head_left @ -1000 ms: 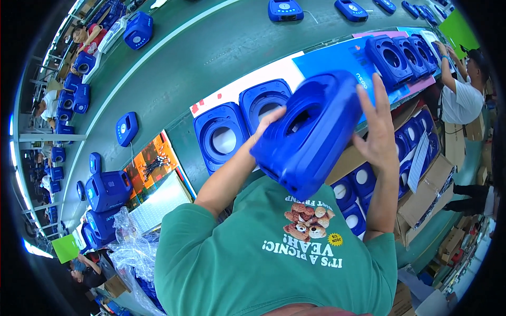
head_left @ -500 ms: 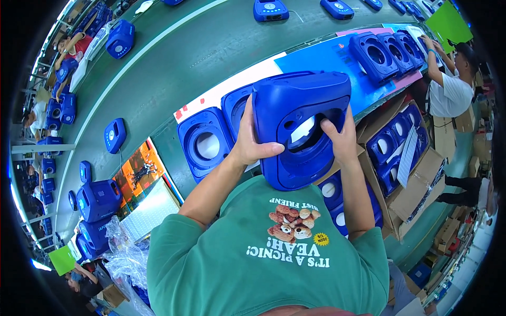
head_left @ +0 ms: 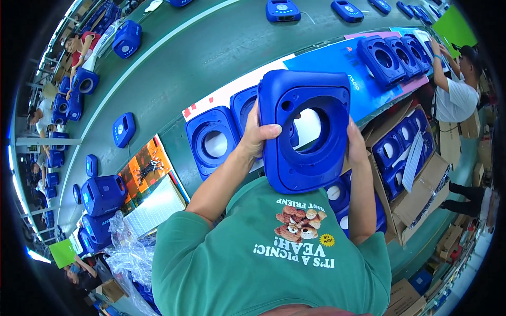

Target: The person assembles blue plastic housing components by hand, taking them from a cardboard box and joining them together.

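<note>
In front of my chest I hold a blue plastic speaker housing in both hands, its large round opening facing me. My left hand grips the left edge, thumb lying on the front face. At the opposite edge my right hand is pressed against the side; its fingertips are partly hidden behind the housing. White shows through the round opening. Just beyond my left hand, two similar housings, a nearer one and a partly covered one, rest at the edge of the green bench.
Several blue housings line the bench at the right, near a co-worker in white. An open cardboard box beside my right arm holds more housings. Left of me are an orange sheet with small wires, finished blue units and clear plastic wrap.
The housing has turned so its front face shows more squarely. My right thumb, previously inside the round opening, is now out at the right edge. My left hand keeps its hold.
</note>
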